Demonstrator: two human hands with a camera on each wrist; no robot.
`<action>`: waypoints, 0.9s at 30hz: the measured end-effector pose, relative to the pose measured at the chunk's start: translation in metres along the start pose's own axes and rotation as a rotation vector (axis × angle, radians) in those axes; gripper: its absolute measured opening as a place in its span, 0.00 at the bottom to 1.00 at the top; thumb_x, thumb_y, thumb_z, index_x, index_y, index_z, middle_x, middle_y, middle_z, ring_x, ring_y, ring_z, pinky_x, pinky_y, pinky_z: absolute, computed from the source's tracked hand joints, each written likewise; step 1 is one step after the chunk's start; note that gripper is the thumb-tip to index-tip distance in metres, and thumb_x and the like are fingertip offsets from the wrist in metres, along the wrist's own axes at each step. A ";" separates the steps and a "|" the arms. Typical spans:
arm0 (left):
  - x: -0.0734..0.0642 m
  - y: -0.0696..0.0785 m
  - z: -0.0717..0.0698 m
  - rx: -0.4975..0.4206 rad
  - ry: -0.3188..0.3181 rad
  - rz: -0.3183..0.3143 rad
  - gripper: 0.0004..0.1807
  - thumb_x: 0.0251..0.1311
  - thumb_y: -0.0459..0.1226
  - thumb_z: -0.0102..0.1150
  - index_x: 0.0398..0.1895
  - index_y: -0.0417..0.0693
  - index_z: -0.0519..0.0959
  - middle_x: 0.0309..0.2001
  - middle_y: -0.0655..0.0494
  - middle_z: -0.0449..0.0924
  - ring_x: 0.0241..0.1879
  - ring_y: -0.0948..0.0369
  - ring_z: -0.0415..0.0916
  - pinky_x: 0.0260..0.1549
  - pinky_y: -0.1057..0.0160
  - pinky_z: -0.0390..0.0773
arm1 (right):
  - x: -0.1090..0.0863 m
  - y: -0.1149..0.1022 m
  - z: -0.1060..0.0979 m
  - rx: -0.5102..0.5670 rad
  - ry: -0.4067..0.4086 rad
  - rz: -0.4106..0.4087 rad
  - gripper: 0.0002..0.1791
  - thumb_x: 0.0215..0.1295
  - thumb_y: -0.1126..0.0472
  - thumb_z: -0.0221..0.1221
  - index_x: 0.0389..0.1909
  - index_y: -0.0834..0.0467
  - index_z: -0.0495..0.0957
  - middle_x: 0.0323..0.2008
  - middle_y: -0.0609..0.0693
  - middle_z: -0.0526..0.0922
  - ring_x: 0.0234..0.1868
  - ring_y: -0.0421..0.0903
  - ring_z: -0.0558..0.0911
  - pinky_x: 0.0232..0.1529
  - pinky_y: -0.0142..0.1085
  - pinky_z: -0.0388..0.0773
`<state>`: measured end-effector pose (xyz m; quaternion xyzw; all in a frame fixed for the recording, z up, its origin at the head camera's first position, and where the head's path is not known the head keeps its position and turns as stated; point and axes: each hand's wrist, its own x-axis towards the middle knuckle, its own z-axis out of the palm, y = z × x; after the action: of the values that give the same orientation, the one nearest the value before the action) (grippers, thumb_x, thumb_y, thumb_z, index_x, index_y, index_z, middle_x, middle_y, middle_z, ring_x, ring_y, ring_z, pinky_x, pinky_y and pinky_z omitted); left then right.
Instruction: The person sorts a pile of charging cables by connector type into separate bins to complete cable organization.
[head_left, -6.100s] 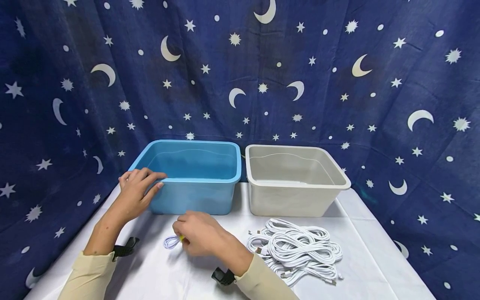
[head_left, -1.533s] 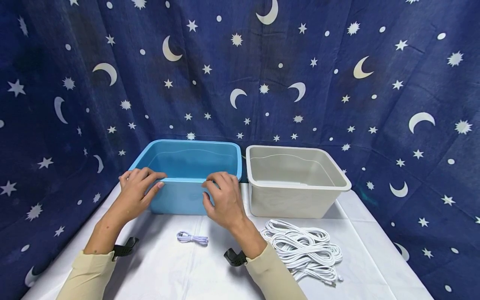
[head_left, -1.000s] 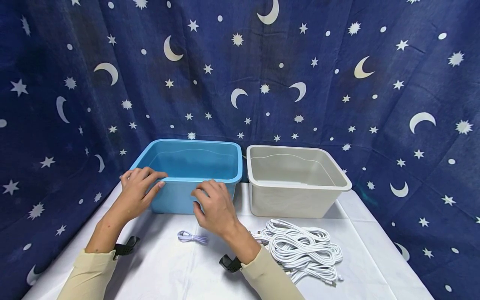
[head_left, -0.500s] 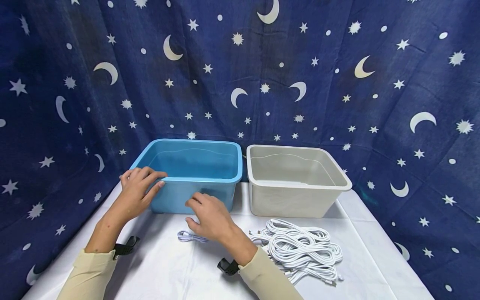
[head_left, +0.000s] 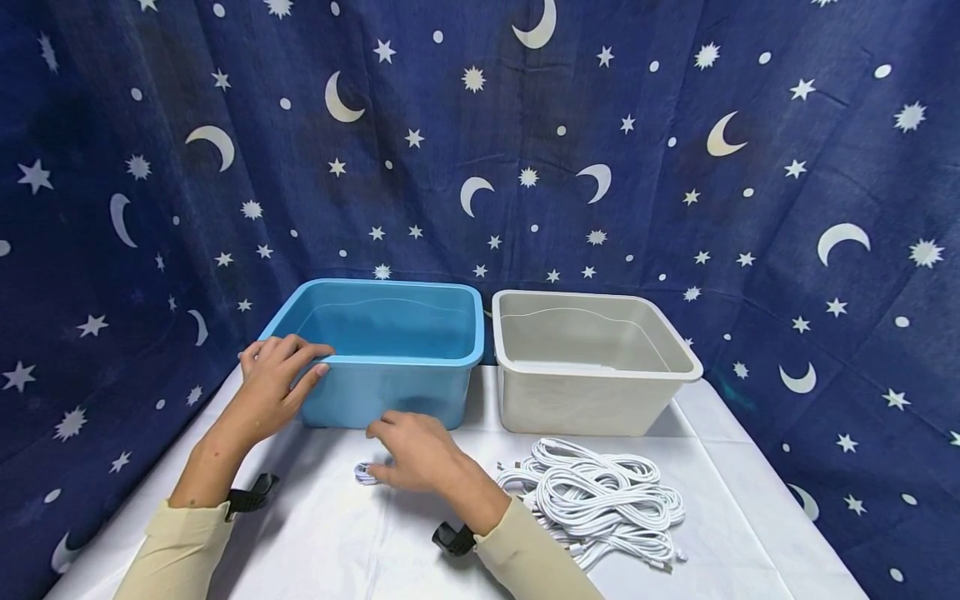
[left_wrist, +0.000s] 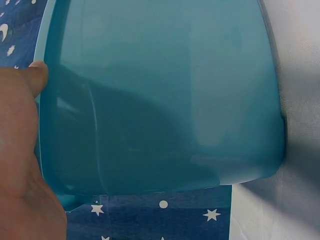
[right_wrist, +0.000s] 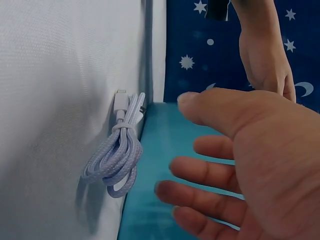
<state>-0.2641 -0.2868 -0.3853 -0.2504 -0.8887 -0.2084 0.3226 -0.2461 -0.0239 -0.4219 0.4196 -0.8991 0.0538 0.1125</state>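
A small coiled lavender braided charging cable (right_wrist: 116, 155), bound with a tie, lies on the white cloth; in the head view only its left end (head_left: 364, 473) shows. My right hand (head_left: 416, 450) hovers over it with thumb and fingers apart, holding nothing. In the right wrist view, a gap separates that hand (right_wrist: 270, 150) from the cable and its pale connector (right_wrist: 121, 102). My left hand (head_left: 273, 385) grips the front-left rim of the blue bin (head_left: 390, 392), thumb on the outer side. The left wrist view shows that thumb (left_wrist: 37, 77) at the rim.
A beige bin (head_left: 585, 404) stands right of the blue one. Before it lies a pile of coiled white cables (head_left: 600, 496), right of my right forearm. A navy curtain (head_left: 480, 125) with moons and stars hangs behind the cloth-covered table (head_left: 315, 542).
Earlier my right hand pinched the lavender cable, with something yellow at its fingers; later the cable lay released. The hand has since come down from the blue rim over it. The left hand stays.
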 end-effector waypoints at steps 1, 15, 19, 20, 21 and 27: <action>0.000 0.000 0.000 0.000 -0.002 -0.002 0.11 0.76 0.37 0.61 0.57 0.53 0.84 0.43 0.55 0.76 0.47 0.50 0.67 0.60 0.32 0.51 | 0.000 0.000 0.000 0.001 -0.015 0.004 0.23 0.66 0.41 0.71 0.57 0.46 0.85 0.48 0.39 0.84 0.41 0.37 0.85 0.39 0.31 0.80; -0.001 0.001 -0.001 -0.006 0.002 0.000 0.11 0.76 0.36 0.61 0.56 0.52 0.84 0.43 0.55 0.76 0.46 0.51 0.67 0.59 0.31 0.51 | 0.000 -0.004 0.005 -0.010 -0.146 -0.005 0.21 0.60 0.41 0.75 0.50 0.45 0.88 0.38 0.37 0.81 0.33 0.33 0.75 0.30 0.31 0.73; 0.000 0.001 -0.001 -0.008 0.004 0.000 0.11 0.76 0.36 0.61 0.56 0.53 0.84 0.44 0.55 0.77 0.47 0.51 0.67 0.59 0.31 0.51 | -0.001 -0.004 0.006 -0.009 -0.145 -0.023 0.18 0.59 0.42 0.76 0.46 0.45 0.87 0.36 0.36 0.79 0.30 0.33 0.72 0.27 0.31 0.70; 0.000 0.001 -0.002 -0.009 0.005 0.000 0.11 0.76 0.36 0.61 0.56 0.53 0.84 0.44 0.55 0.77 0.47 0.51 0.67 0.59 0.31 0.51 | -0.001 -0.004 0.007 -0.012 -0.145 -0.028 0.18 0.59 0.42 0.76 0.46 0.45 0.88 0.36 0.36 0.79 0.30 0.33 0.72 0.28 0.30 0.70; 0.000 0.001 -0.001 -0.009 0.005 0.000 0.11 0.76 0.36 0.61 0.57 0.53 0.84 0.44 0.55 0.77 0.47 0.51 0.67 0.60 0.30 0.51 | -0.001 -0.004 0.007 -0.016 -0.144 -0.034 0.18 0.59 0.43 0.76 0.45 0.45 0.88 0.36 0.36 0.80 0.30 0.33 0.71 0.28 0.30 0.69; -0.001 0.000 0.001 -0.006 0.009 0.003 0.11 0.76 0.37 0.61 0.57 0.54 0.84 0.44 0.55 0.77 0.46 0.51 0.66 0.60 0.29 0.50 | -0.001 -0.006 0.012 -0.031 -0.147 -0.045 0.16 0.58 0.44 0.77 0.43 0.45 0.88 0.35 0.36 0.81 0.28 0.33 0.72 0.30 0.29 0.71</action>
<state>-0.2638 -0.2865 -0.3861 -0.2516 -0.8862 -0.2119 0.3261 -0.2428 -0.0289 -0.4343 0.4405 -0.8961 0.0065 0.0537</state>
